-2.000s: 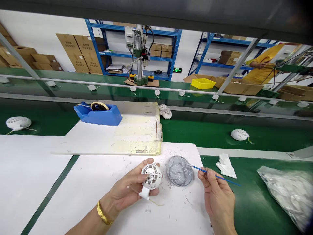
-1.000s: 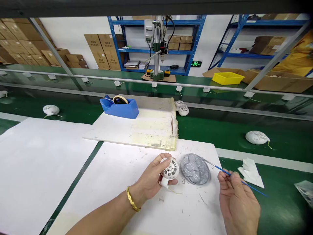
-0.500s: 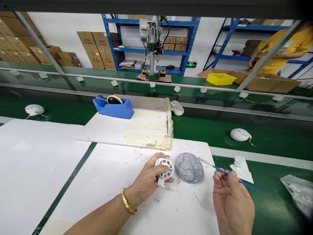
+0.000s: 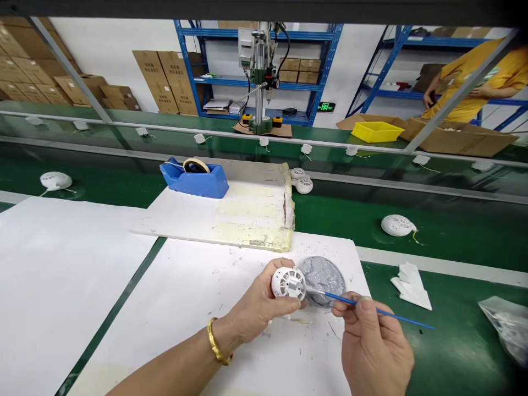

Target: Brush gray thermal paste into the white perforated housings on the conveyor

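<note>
Near the far right corner of your white sheet (image 4: 313, 352) sits grey paste (image 4: 324, 269). Your left hand (image 4: 256, 305) grips the vented housing (image 4: 284, 279) above the sheet, left of the paste; it looks light, stiff, thin-ribbed, best held by its rim. Your right hand (image 4: 373, 344) pinches the slim blue brush (image 4: 340, 298) mid-handle, tip at the housing.

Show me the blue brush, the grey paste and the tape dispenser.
Blue brush (image 4: 340, 298): head view, on its handle.
Grey paste (image 4: 325, 274): head view, on its upper surface.
Tape dispenser (image 4: 198, 183): head view, on its blue side.
</note>
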Available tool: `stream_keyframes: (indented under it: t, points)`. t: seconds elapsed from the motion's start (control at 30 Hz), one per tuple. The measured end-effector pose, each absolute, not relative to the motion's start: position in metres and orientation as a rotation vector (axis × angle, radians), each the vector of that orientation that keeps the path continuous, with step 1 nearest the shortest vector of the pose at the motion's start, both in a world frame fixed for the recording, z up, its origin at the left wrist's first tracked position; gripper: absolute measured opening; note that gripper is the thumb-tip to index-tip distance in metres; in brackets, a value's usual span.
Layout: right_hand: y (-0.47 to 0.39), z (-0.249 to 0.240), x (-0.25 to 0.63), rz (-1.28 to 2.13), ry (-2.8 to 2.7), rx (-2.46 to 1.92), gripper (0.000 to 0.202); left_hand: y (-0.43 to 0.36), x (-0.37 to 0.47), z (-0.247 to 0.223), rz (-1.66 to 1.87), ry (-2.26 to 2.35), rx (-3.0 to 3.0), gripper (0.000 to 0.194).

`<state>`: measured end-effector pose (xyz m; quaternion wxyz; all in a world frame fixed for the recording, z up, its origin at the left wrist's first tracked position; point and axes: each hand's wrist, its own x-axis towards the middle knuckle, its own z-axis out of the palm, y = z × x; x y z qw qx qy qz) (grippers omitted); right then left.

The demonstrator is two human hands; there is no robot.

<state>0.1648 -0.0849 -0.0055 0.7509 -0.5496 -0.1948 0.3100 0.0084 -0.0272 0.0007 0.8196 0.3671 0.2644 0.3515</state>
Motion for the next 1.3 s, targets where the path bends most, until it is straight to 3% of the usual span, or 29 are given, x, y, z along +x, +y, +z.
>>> stream_keyframes:
  t: [0.47,0.8,0.97,1.1,1.3]
  points:
    - [-0.090,-0.008,0.159,0.285,-0.898,-1.340,0.011,-0.029,0.007,-0.001,0.759,0.529,0.820,0.052]
    - [-0.095,0.015,0.160,0.202,-0.991,-1.461,0.017,-0.030,0.006,0.003,0.746,0.567,0.835,0.053]
    - [-0.093,0.018,0.156,0.302,-0.716,-1.423,0.021,-0.031,0.005,0.003,0.744,0.563,0.837,0.055]
    - [-0.086,0.010,0.162,0.611,-0.479,-1.269,0.028,-0.031,0.006,0.003,0.757,0.564,0.817,0.052]
    - [-0.075,0.006,0.172,0.968,-0.182,-1.111,0.023,-0.027,0.007,0.006,0.780,0.598,0.744,0.031]
